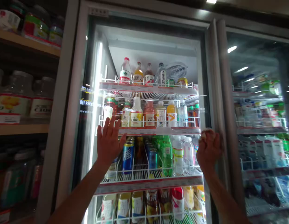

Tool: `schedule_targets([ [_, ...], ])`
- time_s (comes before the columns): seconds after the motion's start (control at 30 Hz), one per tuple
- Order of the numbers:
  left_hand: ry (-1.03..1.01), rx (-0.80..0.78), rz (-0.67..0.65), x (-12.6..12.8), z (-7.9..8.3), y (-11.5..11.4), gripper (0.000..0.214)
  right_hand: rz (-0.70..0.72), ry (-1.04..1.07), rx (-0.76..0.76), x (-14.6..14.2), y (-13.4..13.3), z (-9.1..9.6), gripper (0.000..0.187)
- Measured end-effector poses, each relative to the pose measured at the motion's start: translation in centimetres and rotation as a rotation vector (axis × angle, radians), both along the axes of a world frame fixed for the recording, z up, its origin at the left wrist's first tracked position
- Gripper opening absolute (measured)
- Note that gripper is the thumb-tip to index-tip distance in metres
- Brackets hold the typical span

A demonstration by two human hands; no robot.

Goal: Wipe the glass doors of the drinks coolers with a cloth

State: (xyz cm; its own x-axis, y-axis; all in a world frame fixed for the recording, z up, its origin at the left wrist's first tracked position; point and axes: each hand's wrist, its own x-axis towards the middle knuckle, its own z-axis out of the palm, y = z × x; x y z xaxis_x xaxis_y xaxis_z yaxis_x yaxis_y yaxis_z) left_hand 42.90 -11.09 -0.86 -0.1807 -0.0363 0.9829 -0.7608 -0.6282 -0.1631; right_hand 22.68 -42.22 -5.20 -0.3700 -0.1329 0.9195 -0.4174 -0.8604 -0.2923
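My left hand (pixel 109 141) is spread flat, fingers up, at the glass door (pixel 146 40) of a drinks fridge; whether the palm touches the glass I cannot tell. At the door's right side, close to the metal frame, my right hand (pixel 208 149) is closed around a crumpled pale cloth (pixel 208 132). Part of the cloth shows above the fingers; the rest is hidden. Behind the glass, wire shelves hold bottles and cans, among them a blue can (pixel 128 157) near my left hand and a green bottle (pixel 167 155).
A second glass fridge door (pixel 256 102) with cartons and bottles behind it stands at the right. On the left, a wooden shelf (pixel 20 129) bears rows of bottled drinks. A grey metal post (pixel 58 102) separates it from the fridge.
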Motion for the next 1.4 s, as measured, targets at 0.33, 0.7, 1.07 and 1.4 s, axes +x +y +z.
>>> schedule_targets([
  [0.33,-0.024,0.081,0.007,-0.2,-2.8,0.3,0.064,0.15,0.42,-0.367,4.9,10.3,-4.5,0.036],
  [0.7,0.024,0.07,-0.023,-0.4,-2.7,0.0,0.064,0.146,0.19,-0.137,4.0,7.6,-2.9,0.039],
  [1.07,0.075,0.011,0.005,-1.5,-5.1,-1.0,0.064,0.047,0.066,-0.037,0.7,2.0,-3.3,0.04],
  [1.4,0.065,0.027,-0.014,-1.4,-5.7,-0.7,0.066,0.161,0.434,-0.342,3.9,9.5,-7.3,0.04],
])
